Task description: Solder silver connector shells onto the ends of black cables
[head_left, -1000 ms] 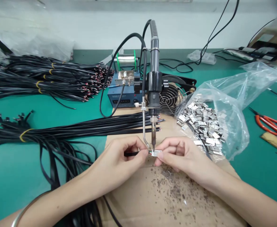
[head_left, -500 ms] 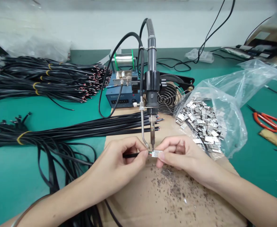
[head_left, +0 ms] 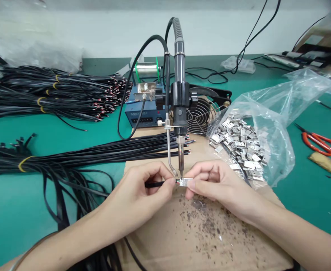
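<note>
Between thumb and fingers, my left hand point(head_left: 151, 188) pinches a black cable point(head_left: 153, 184) just behind its thin bared wires. My right hand point(head_left: 210, 180) grips a small silvery metal piece point(head_left: 184, 182) by its right end. The wire ends meet the left part of that piece. Directly above, the tip of an upright soldering iron point(head_left: 180, 150) comes down to the metal; whether it touches cannot be made out exactly. A thin bent metal tube point(head_left: 169, 150) ends just left of the tip, above my left fingertips.
Bundled black cables point(head_left: 78, 152) lie at left. Behind the iron are a blue station point(head_left: 143, 113), a solder spool point(head_left: 147, 68) and a fan point(head_left: 199, 116). At right are a plastic bag of metal pieces point(head_left: 241, 145) and orange-handled cutters point(head_left: 320, 143). Stained cardboard point(head_left: 165, 233) lies below.
The whole view has shifted slightly, with the iron and both hands appearing a little further left and up. Both hands keep the same hold under the tip.
</note>
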`<state>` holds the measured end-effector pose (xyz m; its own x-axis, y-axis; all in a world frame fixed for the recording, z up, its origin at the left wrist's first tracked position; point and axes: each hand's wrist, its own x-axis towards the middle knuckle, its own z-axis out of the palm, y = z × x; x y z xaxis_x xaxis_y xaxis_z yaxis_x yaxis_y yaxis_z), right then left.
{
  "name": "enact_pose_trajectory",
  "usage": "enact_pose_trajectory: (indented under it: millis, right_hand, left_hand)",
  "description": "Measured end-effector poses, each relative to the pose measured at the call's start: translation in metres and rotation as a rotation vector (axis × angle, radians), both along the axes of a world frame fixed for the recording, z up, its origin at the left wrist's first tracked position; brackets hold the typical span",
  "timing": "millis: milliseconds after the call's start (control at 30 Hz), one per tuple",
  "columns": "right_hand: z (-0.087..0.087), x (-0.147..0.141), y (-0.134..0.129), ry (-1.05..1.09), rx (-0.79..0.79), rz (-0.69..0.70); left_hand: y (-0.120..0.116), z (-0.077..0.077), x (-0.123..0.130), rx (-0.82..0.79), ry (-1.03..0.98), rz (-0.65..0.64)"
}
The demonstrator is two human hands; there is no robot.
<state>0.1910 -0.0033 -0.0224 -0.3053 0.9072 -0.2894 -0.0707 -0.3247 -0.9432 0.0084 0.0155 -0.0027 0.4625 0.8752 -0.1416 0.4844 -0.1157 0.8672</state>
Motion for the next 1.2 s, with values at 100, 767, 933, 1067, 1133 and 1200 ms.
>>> enact_pose_trajectory:
  millis: [100, 767, 933, 1067, 1133, 1200]
  right_hand:
    - [-0.001, 0.0, 0.0, -0.005, 0.013, -0.001]
    - [0.0, 0.005, -0.003, -0.143, 0.014, 0.076]
    - [0.01, 0.011, -0.009, -0.175, 0.061, 0.226]
    - [0.023, 0.033, -0.017, -0.343, 0.231, 0.309]
    - [0.031, 0.052, -0.02, -0.597, 0.417, 0.197]
    - [0.036, 0.069, -0.02, -0.815, 0.538, 0.044]
  left_hand:
    - [0.001, 0.0, 0.0, 0.005, 0.008, 0.005]
    - [0.002, 0.003, -0.002, -0.062, 0.048, -0.115]
    - [-0.002, 0.006, -0.01, -0.215, -0.009, -0.207]
    - [-0.015, 0.01, -0.022, -0.202, 0.082, -0.268]
    - [-0.023, 0.008, -0.028, -0.019, 0.171, -0.372]
    - [-0.033, 0.001, -0.034, 0.243, 0.183, -0.538]
